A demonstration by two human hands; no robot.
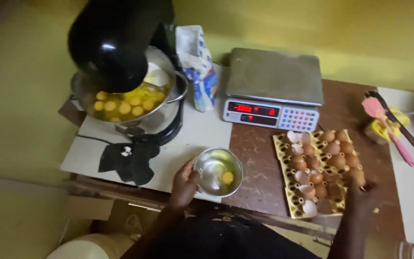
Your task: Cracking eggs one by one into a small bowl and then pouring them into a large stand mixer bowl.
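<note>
My left hand (184,184) grips the rim of a small steel bowl (212,165) that holds one cracked egg with its yolk (227,178). My right hand (360,192) reaches over the near right corner of a yellow egg tray (283,192); whether it holds anything is not clear. The tray carries several brown eggs (336,160) and several empty shells (293,136). A large steel mixing bowl (171,112) under a black stand mixer head (113,41) at the back left holds many raw yolks (125,106).
A digital scale (274,88) stands at the back centre beside a white and blue bag (200,67). A black cloth (130,160) lies near the mixer. A pink spatula (389,132) and a dark utensil (401,127) rest on the right.
</note>
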